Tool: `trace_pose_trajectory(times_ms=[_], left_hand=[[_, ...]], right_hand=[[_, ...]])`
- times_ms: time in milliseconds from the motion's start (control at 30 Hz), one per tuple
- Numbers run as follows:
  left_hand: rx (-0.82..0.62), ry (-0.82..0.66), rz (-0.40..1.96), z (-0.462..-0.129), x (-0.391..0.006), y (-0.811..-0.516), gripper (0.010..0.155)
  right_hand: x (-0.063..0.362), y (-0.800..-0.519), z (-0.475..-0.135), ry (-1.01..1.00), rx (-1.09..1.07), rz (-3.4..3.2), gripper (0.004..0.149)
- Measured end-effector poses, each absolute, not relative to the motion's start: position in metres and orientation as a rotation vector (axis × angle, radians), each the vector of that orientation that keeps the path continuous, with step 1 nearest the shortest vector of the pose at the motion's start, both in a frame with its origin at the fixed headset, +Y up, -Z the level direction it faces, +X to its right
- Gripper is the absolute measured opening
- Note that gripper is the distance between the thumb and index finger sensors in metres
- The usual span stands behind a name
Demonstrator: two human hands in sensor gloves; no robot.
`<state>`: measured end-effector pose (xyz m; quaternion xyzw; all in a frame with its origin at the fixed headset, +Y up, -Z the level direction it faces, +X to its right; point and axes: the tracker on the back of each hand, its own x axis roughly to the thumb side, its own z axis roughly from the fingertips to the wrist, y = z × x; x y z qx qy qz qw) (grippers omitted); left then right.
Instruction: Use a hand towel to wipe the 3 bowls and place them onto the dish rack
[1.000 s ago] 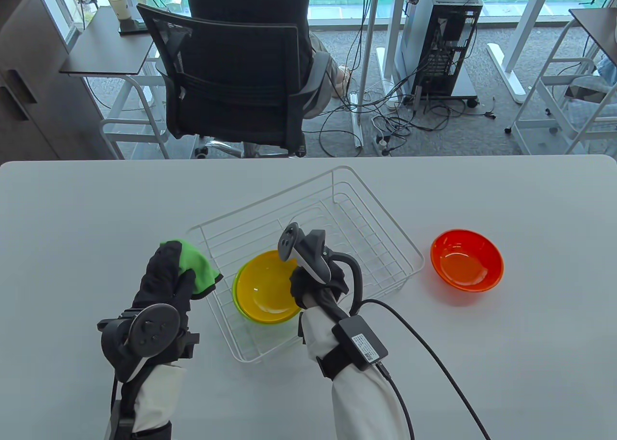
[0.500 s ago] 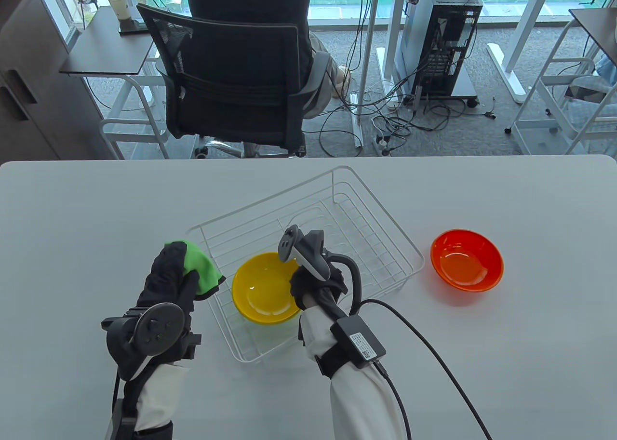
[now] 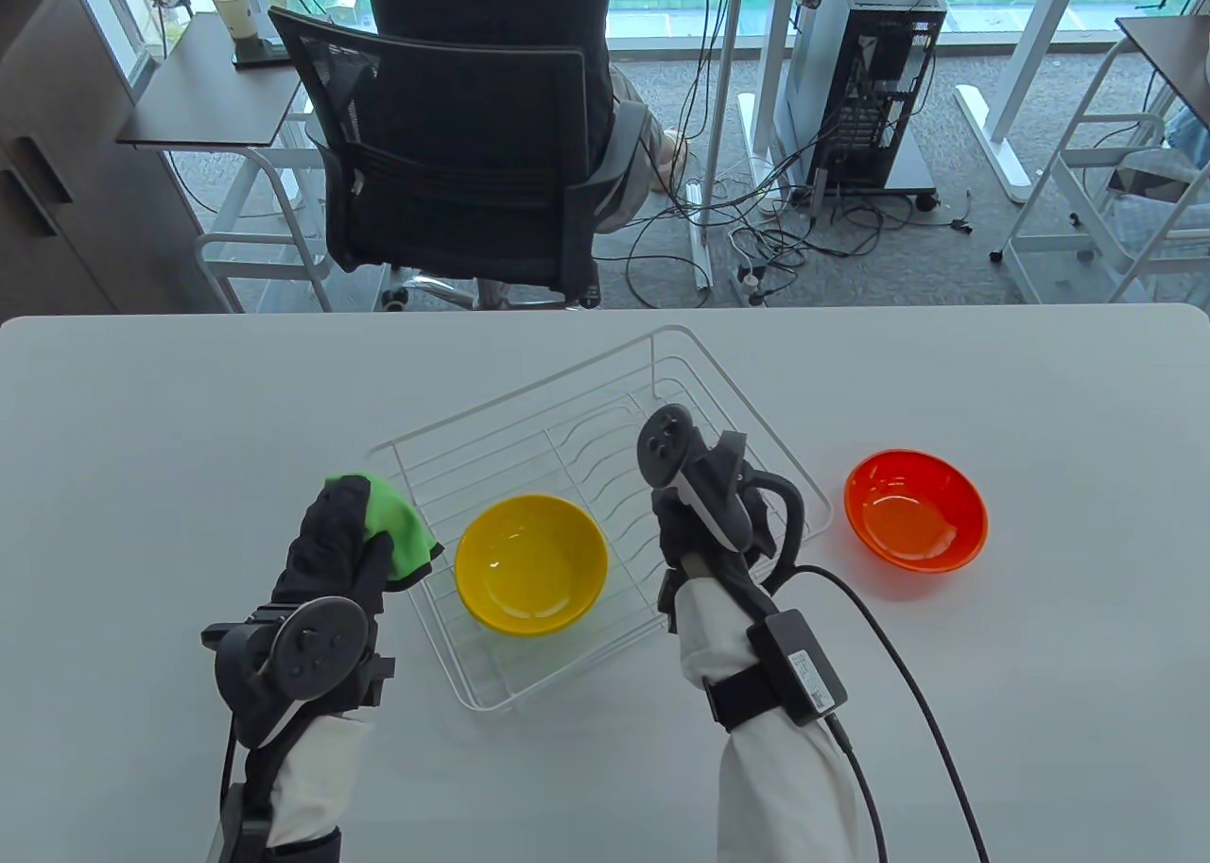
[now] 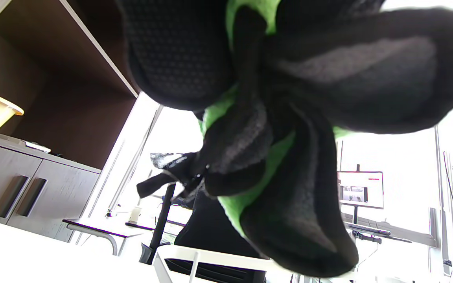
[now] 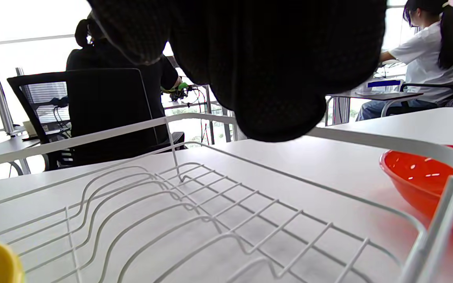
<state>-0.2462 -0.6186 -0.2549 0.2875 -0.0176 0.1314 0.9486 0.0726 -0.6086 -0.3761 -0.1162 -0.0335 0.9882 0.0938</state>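
Nearest the table's front edge, the left hand [image 3: 331, 560] has its grip bunched round the green hand towel [image 3: 392, 521], soft and floppy. Right hand [image 3: 704, 532] hovers over the dish rack [image 3: 605, 386] holding nothing; can't tell its finger curl. Yellow bowl [image 3: 531, 565] sits in the rack. Orange bowl [image 3: 915, 510], right of the rack, looks light, slick plastic, so I'd pinch the rim. Open table all around it.
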Motion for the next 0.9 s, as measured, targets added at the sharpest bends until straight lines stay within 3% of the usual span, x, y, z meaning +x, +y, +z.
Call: trace_pose_trajectory(times_ms=[167, 333, 600, 900], left_hand=[[0.575, -0.041, 0.241, -0.256, -0.244, -0.621, 0.061], [0.572, -0.043, 0.232, -0.256, -0.243, -0.622, 0.061], [0.577, -0.050, 0.247, -0.257, -0.242, -0.622, 0.061], [0.595, -0.070, 0.281, -0.257, -0.241, -0.622, 0.061]], right_hand=[[0.120, -0.598, -0.371, -0.358, -0.444, 2.927, 0.051], [0.167, -0.609, -0.366, -0.463, -0.533, 2.894, 0.053], [0.234, -0.638, -0.364, -0.406, -0.795, 2.859, 0.056], [0.291, -0.681, -0.366, -0.140, -1.074, 2.728, 0.068]])
